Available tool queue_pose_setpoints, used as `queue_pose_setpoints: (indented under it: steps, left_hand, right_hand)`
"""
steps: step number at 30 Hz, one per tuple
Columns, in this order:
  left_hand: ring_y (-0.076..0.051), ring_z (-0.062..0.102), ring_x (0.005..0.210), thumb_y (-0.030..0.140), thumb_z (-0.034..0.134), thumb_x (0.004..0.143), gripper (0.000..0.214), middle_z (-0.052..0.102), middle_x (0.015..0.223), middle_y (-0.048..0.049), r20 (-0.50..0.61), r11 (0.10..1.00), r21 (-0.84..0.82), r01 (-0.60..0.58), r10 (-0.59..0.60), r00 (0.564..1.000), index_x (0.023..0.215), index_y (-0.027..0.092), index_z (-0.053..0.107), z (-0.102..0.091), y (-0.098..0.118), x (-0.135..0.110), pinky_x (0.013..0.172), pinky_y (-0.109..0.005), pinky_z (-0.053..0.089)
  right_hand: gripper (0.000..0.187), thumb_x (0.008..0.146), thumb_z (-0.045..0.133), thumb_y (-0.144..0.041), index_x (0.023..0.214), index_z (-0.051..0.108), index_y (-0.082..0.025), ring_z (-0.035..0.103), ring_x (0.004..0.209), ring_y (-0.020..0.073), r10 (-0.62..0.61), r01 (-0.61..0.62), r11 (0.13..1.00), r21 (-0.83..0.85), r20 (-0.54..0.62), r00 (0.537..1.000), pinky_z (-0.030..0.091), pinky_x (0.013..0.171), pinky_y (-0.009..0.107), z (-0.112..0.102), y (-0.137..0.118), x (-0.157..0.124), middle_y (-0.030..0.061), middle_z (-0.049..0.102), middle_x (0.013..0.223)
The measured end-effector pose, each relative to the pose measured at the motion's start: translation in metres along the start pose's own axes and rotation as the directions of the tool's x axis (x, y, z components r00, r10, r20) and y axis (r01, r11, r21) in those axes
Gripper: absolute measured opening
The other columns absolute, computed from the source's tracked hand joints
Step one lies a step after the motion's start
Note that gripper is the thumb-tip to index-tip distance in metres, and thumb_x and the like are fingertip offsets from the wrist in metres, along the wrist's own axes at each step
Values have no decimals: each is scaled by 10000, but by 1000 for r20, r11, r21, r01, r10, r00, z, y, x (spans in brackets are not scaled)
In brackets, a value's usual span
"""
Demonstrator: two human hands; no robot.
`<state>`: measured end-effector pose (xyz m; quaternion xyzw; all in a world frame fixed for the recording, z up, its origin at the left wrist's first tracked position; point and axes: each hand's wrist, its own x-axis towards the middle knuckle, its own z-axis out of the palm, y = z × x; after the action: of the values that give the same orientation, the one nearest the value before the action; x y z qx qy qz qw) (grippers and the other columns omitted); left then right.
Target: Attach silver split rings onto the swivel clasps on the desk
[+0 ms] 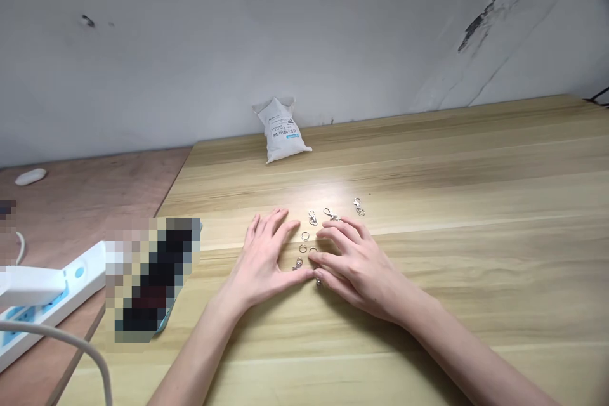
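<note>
We count eight small metal pieces: three split rings and five swivel clasps, one partly under our right hand, all between and just beyond our hands on a pale wooden table. That hand and our left hand lie palms down, fingers spread, holding nothing. Far off stands one sealed, barcoded white bag, its contents hidden.

A white sealed bag with a barcode label at the back edge of my pale wooden bench, a scuffed white wall behind it, a white power strip and off-white cable to my left, a brown wooden board under them, a small white oval object beyond
</note>
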<state>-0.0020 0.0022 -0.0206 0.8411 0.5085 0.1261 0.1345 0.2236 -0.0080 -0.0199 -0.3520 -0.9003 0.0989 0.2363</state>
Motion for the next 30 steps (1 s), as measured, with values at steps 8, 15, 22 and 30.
queue_pose_setpoints:
  steps: [8, 15, 22, 30]
  left_hand:
    - [-314, 332, 1405, 571, 653, 796, 669, 362, 1511, -98, 60, 993, -117, 5, 2, 998, 1361, 283, 440, -11, -16, -2, 1120, -536, 346]
    - [-322, 325, 1400, 548, 645, 813, 584, 408, 1471, -102, -21, 999, -46, -14, 13, 1000, 1300, 269, 484, 3, 0, 1, 1133, -576, 292]
    - [-271, 333, 1401, 334, 523, 935, 472, 378, 1498, -100, -55, 986, -29, -161, 160, 986, 1384, 242, 405, 16, 25, 1, 1120, -486, 359]
    - [-201, 559, 1091, 178, 466, 956, 193, 614, 1202, -67, -152, 961, -48, -273, 263, 953, 1068, 224, 616, 13, 15, 5, 899, -366, 498]
  right_hand:
    - [251, 961, 481, -298, 1151, 631, -232, 452, 1232, 250, 41, -42, 999, 7, 9, 999, 283, 1100, 487, 0, 2, -2, 100, 568, 1172]
    - [205, 952, 471, -180, 1071, 637, -202, 512, 1060, 224, 99, -74, 986, 150, -163, 982, 386, 960, 432, -1, 2, -2, 85, 599, 1054]
    - [191, 934, 462, -117, 1023, 619, -180, 515, 977, 209, 152, -52, 951, 304, -315, 937, 410, 865, 397, 0, -4, -1, 80, 606, 992]
    - [60, 806, 523, -136, 777, 558, -175, 469, 817, 168, -103, 108, 928, 358, -32, 994, 404, 770, 345, 10, -30, -2, 39, 552, 858]
